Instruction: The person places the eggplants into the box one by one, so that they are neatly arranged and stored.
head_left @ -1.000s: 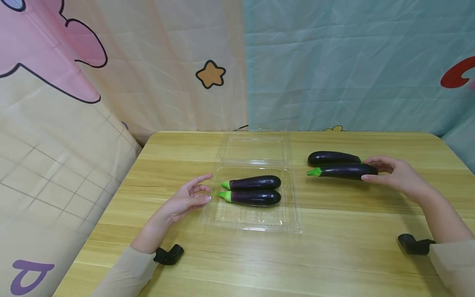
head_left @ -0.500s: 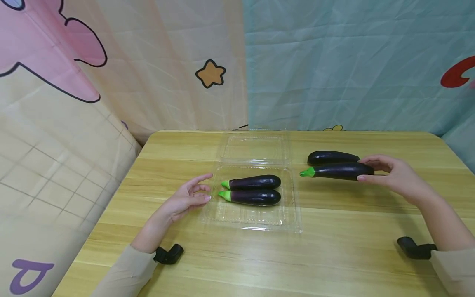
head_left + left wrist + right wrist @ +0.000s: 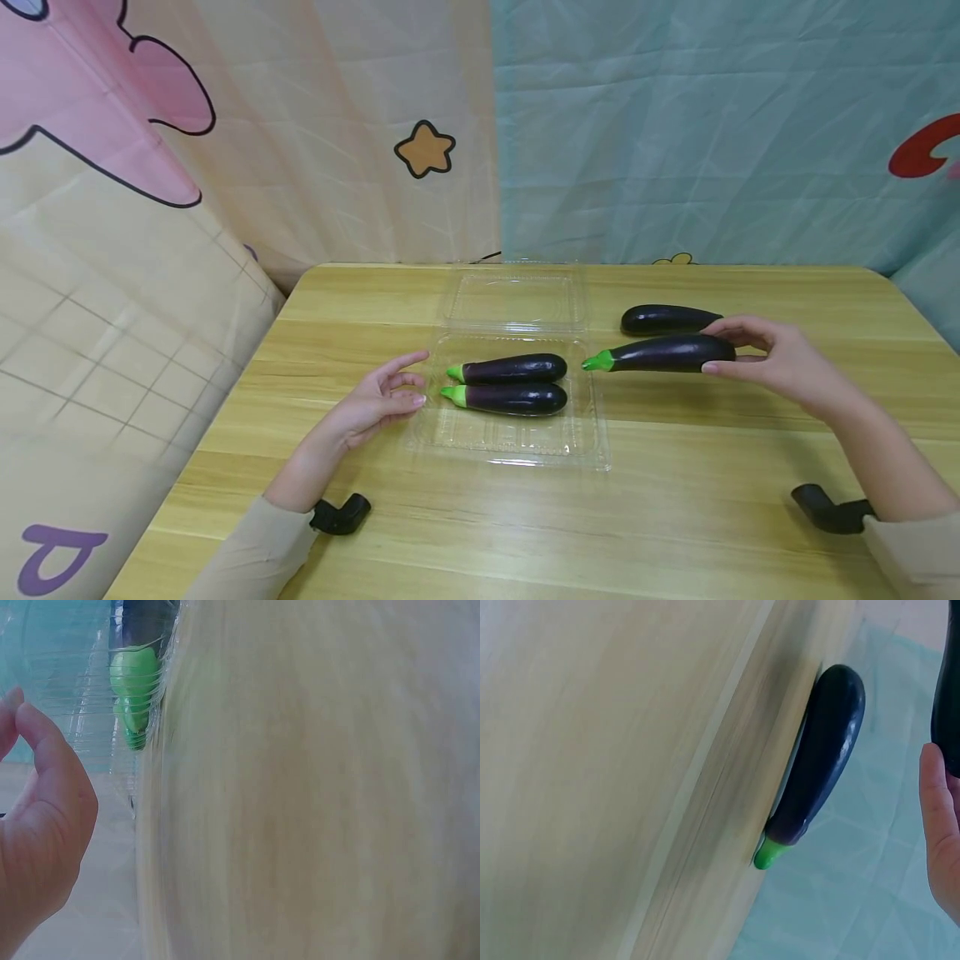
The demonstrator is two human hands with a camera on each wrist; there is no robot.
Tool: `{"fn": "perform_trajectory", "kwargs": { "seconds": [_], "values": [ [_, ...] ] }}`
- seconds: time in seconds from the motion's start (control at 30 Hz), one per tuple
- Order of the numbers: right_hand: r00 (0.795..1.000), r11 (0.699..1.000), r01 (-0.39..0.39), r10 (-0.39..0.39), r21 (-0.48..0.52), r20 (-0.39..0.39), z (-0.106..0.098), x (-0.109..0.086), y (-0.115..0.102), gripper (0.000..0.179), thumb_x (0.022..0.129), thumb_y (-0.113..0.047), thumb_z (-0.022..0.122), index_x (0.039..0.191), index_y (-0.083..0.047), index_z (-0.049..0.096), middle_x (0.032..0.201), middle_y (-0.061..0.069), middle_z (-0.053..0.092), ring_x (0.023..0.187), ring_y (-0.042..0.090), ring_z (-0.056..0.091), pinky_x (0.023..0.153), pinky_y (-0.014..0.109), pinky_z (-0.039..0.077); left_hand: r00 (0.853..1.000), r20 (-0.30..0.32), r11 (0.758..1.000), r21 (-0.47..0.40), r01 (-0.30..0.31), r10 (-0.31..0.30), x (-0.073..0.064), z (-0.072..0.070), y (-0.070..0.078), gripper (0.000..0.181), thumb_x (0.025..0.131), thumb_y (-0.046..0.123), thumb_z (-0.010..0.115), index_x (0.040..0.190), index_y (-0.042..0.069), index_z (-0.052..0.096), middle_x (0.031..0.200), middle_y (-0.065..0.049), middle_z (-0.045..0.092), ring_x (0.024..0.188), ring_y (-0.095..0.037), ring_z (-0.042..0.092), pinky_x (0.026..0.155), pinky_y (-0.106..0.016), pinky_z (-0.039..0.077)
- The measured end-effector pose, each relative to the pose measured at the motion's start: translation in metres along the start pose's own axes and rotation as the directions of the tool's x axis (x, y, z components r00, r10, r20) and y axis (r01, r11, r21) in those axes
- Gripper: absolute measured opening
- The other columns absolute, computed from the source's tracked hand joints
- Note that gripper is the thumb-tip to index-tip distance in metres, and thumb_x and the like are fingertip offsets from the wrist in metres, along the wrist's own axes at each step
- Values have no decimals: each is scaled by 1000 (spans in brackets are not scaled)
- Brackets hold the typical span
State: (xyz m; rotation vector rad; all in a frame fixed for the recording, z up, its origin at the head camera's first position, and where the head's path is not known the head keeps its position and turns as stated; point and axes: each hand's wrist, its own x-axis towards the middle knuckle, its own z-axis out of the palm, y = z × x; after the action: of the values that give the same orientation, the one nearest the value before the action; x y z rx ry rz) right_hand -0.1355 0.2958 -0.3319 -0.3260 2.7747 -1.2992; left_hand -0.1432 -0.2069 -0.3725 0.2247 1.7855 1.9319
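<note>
My right hand (image 3: 776,358) pinches a dark purple eggplant (image 3: 667,353) by its rounded end, its green stem pointing left toward the clear plastic clamshell box (image 3: 517,442). Part of this held eggplant (image 3: 949,697) shows at the right edge of the right wrist view. Two more eggplants, an upper one (image 3: 517,367) and a lower one (image 3: 521,399), lie side by side in the box's base, stems to the left. My left hand (image 3: 378,404) is at the box's left side, fingers relaxed, holding nothing. Behind the held one, another eggplant (image 3: 667,318) lies on the table.
The clamshell's open lid (image 3: 517,300) lies flat behind its base. A wooden table (image 3: 675,517) reaches back to a printed curtain (image 3: 675,133). Black wrist mounts, one left (image 3: 341,514) and one right (image 3: 828,508), jut from the sleeves.
My right hand has carried the held eggplant leftward, so its stem has come to the box's right edge. My left hand, the box and the other eggplants have not moved.
</note>
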Motion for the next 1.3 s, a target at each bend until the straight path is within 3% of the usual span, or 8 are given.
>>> {"fn": "perform_trajectory", "kwargs": {
  "seconds": [0.2,0.5,1.0,1.3],
  "values": [
    [999,998,49,-50,28,18,8,-2,-12,41,82,-19,72,119,-8,56,112,-5,54,97,-4,50,71,16,50,1000,2,1000,-3,-3,3,0,0,0,71,87,-8,56,147,4,21,110,-9,46,78,-8,58,72,-19,51],
    [995,994,59,-66,90,80,21,-1,-23,42,82,-16,73,118,-7,55,113,7,53,93,4,58,71,21,52,1000,-2,1000,-1,-1,1,0,0,0,71,87,-8,57,147,4,22,110,-9,46,78,-7,58,72,-18,51],
    [980,980,135,-154,148,127,43,4,-38,41,78,-15,76,114,-5,59,109,14,55,90,13,61,68,28,55,1000,-2,1000,0,3,-3,0,0,-1,71,86,-8,57,147,5,22,109,-8,46,78,-7,57,71,-18,51],
    [972,973,139,-169,185,162,55,7,-48,43,76,-14,77,114,-4,59,110,15,55,87,16,64,67,30,55,1000,-8,1000,-2,5,-5,0,0,0,71,86,-9,56,147,4,22,108,-7,47,77,-7,57,70,-18,51]
  ]
}}
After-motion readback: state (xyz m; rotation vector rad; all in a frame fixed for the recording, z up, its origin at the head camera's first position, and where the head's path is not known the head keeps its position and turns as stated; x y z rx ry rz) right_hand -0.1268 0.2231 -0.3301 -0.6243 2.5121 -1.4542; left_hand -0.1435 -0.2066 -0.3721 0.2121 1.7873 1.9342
